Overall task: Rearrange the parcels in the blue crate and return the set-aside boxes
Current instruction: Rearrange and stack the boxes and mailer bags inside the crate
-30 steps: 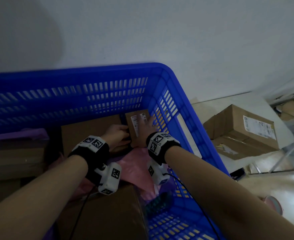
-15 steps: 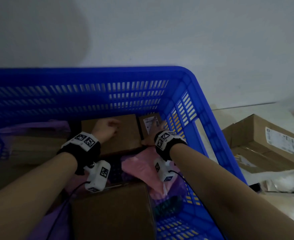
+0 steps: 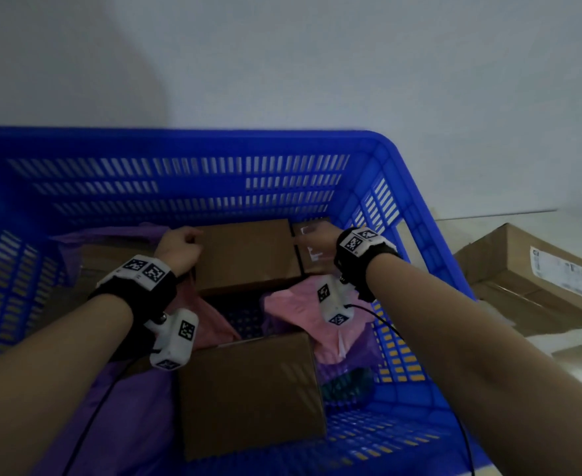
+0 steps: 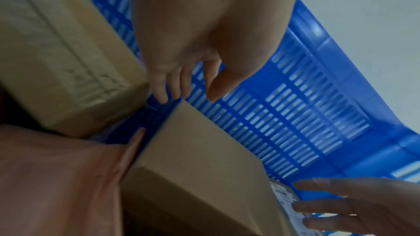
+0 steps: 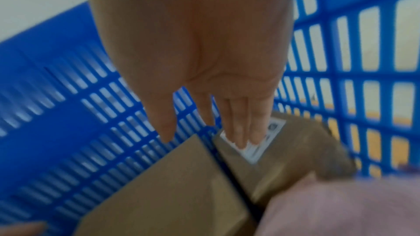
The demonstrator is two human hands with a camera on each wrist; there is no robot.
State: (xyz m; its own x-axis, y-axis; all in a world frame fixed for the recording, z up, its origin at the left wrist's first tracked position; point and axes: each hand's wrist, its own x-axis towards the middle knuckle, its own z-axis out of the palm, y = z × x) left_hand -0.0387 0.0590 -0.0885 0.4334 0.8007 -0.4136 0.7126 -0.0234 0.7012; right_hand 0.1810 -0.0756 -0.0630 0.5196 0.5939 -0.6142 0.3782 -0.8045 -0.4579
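- Left hand point(image 3: 179, 248) is hovering at the plain brown cardboard box's point(image 3: 248, 254) 9 o'clock edge, fingers loosely curled, holding nothing.
- Right hand point(image 5: 218, 85) is laying straight, pressed-together fingers on the small labelled cardboard box point(image 5: 284, 152) at the blue slatted plastic crate's point(image 3: 186, 142) 1 o'clock corner.

Blue slotted crate point(image 3: 193, 146), brown cardboard boxes point(image 3: 248, 255), pink bag point(image 3: 293, 307), purple bag point(image 3: 125, 413), black-and-white checkered wrist markers point(image 3: 145, 269)
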